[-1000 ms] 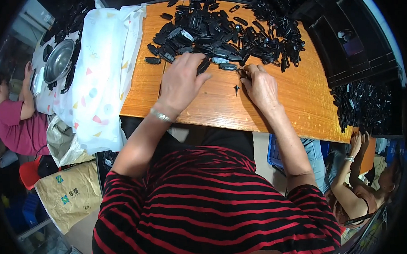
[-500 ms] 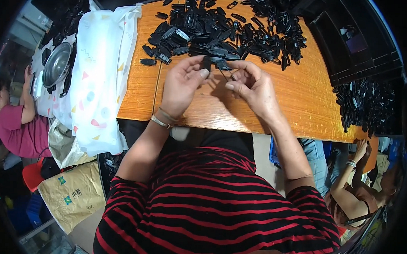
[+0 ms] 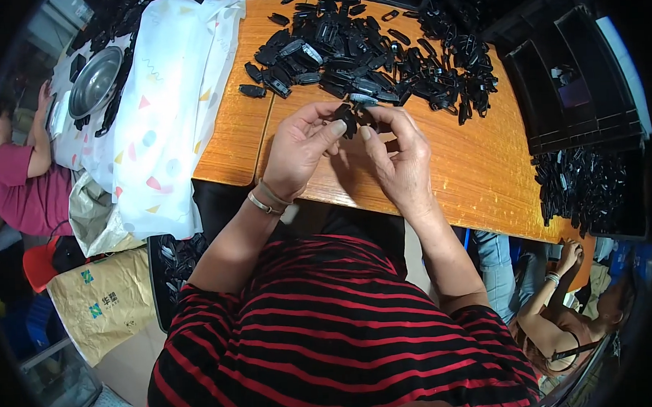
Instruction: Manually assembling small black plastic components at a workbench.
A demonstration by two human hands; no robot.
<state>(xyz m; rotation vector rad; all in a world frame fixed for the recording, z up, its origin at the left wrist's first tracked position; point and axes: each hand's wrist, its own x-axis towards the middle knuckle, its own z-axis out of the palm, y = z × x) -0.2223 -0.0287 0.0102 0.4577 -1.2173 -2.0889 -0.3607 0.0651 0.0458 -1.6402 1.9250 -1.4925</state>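
Observation:
Between thumb and fingers, my left hand (image 3: 298, 150) pinches a small dark plastic part (image 3: 347, 121) above the table. My right hand (image 3: 404, 156) is closed at its right side, fingers round a thin black frame piece (image 3: 366, 117) that is mostly hidden. The two pieces meet or nearly meet; the exact contact cannot be made out. Just beyond my fingertips lies a pile of oblong black plastic parts (image 3: 326, 40), a few with grey faces. To its right is a heap of thin black frames (image 3: 447, 71).
The wooden table (image 3: 470, 168) has a seam left of my hands. White patterned plastic sheeting (image 3: 158, 116) covers its left side, near a metal bowl (image 3: 95, 82). At right stand a black crate (image 3: 578, 69) and more black pieces (image 3: 580, 189). Other people work at both sides.
My hands have come closer together, bringing the frame piece in my right hand up to the dark part in my left. The view has shifted slightly.

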